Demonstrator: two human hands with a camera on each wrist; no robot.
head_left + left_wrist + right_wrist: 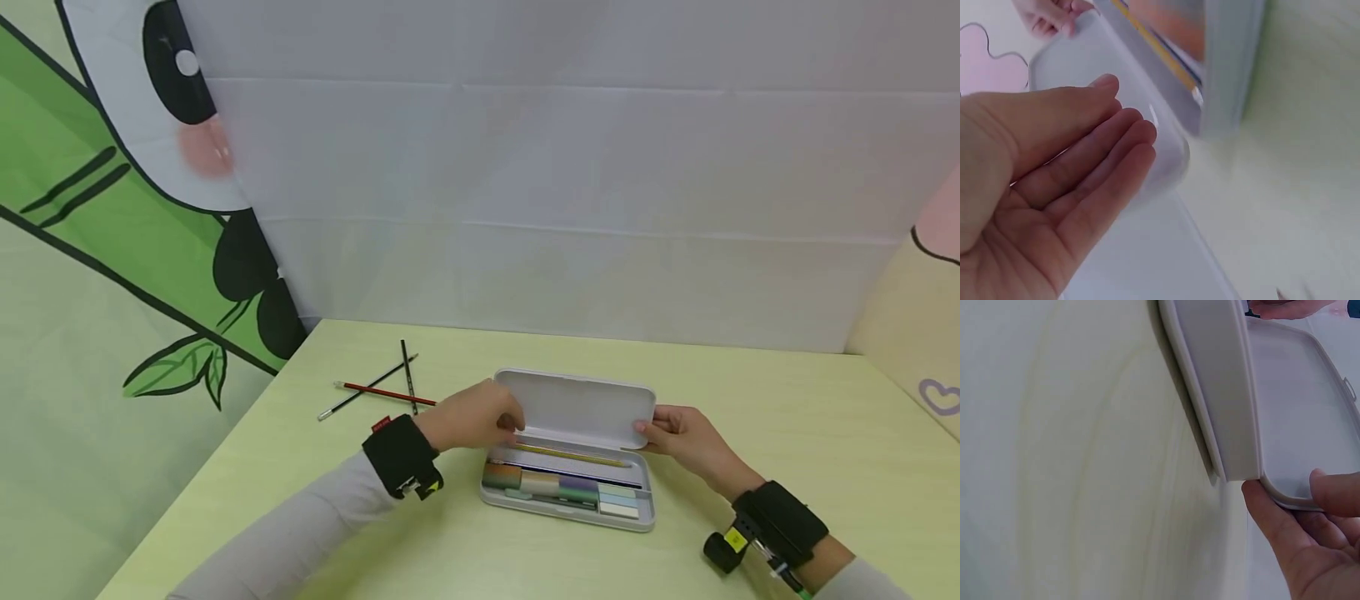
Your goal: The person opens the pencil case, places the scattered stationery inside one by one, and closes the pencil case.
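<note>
A pale pencil case stands open on the table, its lid (577,408) raised at the back. My right hand (688,442) pinches the lid's right edge, thumb on the inner face and fingers behind, as the right wrist view shows too. Over the left side of the case hovers my left hand (480,414); in the left wrist view its fingers (1132,165) are loosely bent with nothing between them. Inside the case lie a yellow pencil (573,454), a dark pencil (622,481) and several coloured blocks (540,482). A pale block (618,510) fills the front right corner.
Left of the case, a red pencil (386,393), a black pencil (407,367) and a dark pencil with a white end (348,402) lie crossed on the pale yellow table (750,375). Behind it hangs a grey-white cloth (555,167).
</note>
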